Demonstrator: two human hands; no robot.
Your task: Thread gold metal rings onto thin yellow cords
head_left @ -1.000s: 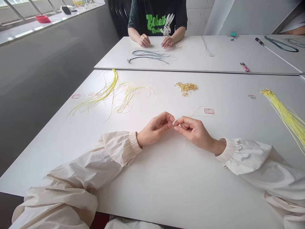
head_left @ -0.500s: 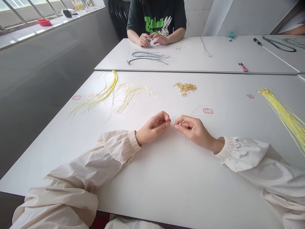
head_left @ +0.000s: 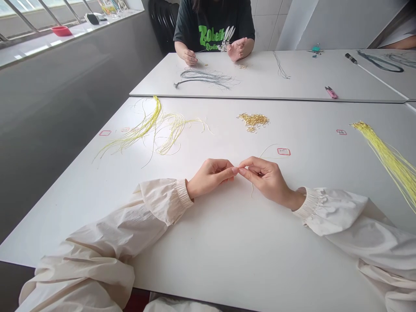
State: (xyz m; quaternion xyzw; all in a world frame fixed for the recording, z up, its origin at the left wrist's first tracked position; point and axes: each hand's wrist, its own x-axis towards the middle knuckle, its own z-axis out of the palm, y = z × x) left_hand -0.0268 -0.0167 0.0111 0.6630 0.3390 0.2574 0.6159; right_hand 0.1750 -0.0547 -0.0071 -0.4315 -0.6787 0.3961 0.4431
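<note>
Over the white table point(head_left: 208, 242), my left hand point(head_left: 212, 175) and my right hand point(head_left: 268, 178) meet at their fingertips. The right thumb and index finger pinch a thin pale yellow thread point(head_left: 252, 190), whose end hangs below them while the rest curves behind the hand. My left hand is closed in a pinch, and what lies between its fingertips is too small to make out. Beyond the hands is a pile of small gold hooks point(head_left: 254, 121). A loose bundle of yellow threads point(head_left: 152, 123) lies at the left, and a thicker yellow bundle point(head_left: 386, 154) with gold ends at the right.
A person point(head_left: 214, 30) sits across at the far table, both hands above it. Dark threads point(head_left: 204, 79), pink snips point(head_left: 331, 92) and a black-handled tool point(head_left: 351, 57) lie there. A red dish point(head_left: 61, 30) is on the windowsill at the left.
My left fingertips have moved right and now touch those of my right hand, closing the small gap. Across the table, the other person's hands have moved apart.
</note>
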